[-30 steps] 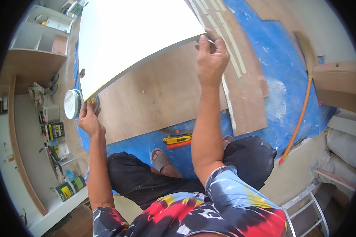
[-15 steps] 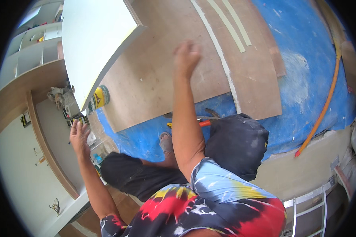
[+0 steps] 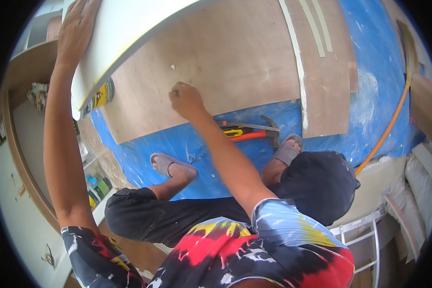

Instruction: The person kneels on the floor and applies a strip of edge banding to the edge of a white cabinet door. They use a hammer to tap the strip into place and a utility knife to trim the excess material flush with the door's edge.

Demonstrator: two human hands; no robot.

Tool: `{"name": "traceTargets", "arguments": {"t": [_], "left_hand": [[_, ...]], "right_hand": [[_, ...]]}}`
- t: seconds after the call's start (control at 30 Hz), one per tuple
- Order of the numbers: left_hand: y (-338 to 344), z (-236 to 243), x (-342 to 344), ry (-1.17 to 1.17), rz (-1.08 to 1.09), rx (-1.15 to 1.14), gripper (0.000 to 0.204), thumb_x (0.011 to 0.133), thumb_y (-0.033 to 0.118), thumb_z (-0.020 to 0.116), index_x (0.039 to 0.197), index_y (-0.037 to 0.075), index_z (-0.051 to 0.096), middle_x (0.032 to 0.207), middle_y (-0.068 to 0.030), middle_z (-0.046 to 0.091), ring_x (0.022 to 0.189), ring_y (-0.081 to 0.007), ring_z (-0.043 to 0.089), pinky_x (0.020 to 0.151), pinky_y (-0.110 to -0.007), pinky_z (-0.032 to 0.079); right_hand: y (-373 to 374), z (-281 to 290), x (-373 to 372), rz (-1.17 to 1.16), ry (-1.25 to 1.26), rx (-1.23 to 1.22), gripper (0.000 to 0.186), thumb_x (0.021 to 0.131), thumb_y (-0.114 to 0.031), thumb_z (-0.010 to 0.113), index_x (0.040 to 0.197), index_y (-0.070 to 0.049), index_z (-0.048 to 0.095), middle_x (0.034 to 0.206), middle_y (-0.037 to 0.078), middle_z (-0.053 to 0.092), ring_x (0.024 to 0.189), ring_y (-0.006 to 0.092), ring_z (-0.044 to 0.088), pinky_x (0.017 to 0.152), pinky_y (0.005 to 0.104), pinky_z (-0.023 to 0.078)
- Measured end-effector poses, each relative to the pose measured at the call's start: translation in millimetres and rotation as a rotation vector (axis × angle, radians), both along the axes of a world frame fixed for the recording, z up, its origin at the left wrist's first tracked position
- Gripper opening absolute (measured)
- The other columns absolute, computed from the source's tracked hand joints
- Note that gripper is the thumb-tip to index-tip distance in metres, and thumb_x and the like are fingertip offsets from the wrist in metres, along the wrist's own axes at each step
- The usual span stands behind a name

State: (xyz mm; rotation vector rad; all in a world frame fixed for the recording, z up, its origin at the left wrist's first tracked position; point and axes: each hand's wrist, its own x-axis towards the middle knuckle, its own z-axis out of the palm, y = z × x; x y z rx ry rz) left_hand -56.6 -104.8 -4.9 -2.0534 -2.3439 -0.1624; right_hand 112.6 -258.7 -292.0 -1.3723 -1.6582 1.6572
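inspecting the head view: the white panel overhangs the brown board, its near corner by a yellow-labelled container (contact unclear). the left hand lies along the panel's left side, fingers extended; the right hand is off it, narrow and curled, contents undeterminable. handling of the panel is judged under way, its settling incomplete. the hammer and yellow cutter lie unheld on the blue sheet.
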Motion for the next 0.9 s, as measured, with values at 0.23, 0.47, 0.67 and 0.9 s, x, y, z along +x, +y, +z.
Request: {"name": "traceTargets", "arguments": {"t": [0.23, 0.47, 0.67, 0.9], "left_hand": [[89, -42, -52, 0.311, -0.551, 0.300, 0.055, 0.102, 0.044, 0.048, 0.150, 0.018, 0.051, 0.157, -0.0051, 0.045, 0.144, -0.0292, 0.041, 0.117, -0.041, 0.035], [105, -63, -56, -0.003, -0.136, 0.165, 0.082, 0.094, 0.069, 0.035, 0.155, 0.015, 0.043, 0.158, -0.0131, 0.043, 0.149, -0.0329, 0.033, 0.121, -0.051, 0.024], [106, -52, -33, -0.016, -0.079, 0.100, 0.082, 0.094, 0.070, 0.038, 0.157, 0.019, 0.037, 0.161, -0.0122, 0.037, 0.152, -0.0292, 0.026, 0.121, -0.056, 0.019], [98, -50, -27, -0.086, -0.138, 0.056, 0.079, 0.097, 0.065, 0.037, 0.158, 0.015, 0.035, 0.163, -0.0161, 0.033, 0.154, -0.0311, 0.020, 0.122, -0.058, 0.015]], "right_hand": [[13, -15, 125, -1.171, -0.379, -0.098, 0.038, 0.093, -0.024, 0.055, 0.081, 0.011, 0.064, 0.071, 0.025, 0.065, 0.065, 0.0394, 0.062, 0.065, 0.0495, 0.049], [-64, -26, 133, -1.443, -0.815, -0.189, 0.043, 0.088, -0.022, 0.067, 0.119, 0.005, 0.053, 0.109, 0.029, 0.066, 0.102, 0.0439, 0.065, 0.088, 0.0503, 0.051], [-76, -44, 113, -1.327, -0.816, -0.179, 0.062, 0.083, -0.016, 0.072, 0.134, -0.002, 0.040, 0.117, 0.030, 0.062, 0.110, 0.0440, 0.063, 0.094, 0.0525, 0.049], [-116, -57, 101, -0.913, -0.856, -0.013, 0.052, 0.083, -0.019, 0.073, 0.128, -0.002, 0.053, 0.109, 0.027, 0.064, 0.112, 0.0417, 0.060, 0.095, 0.0487, 0.049]]}}
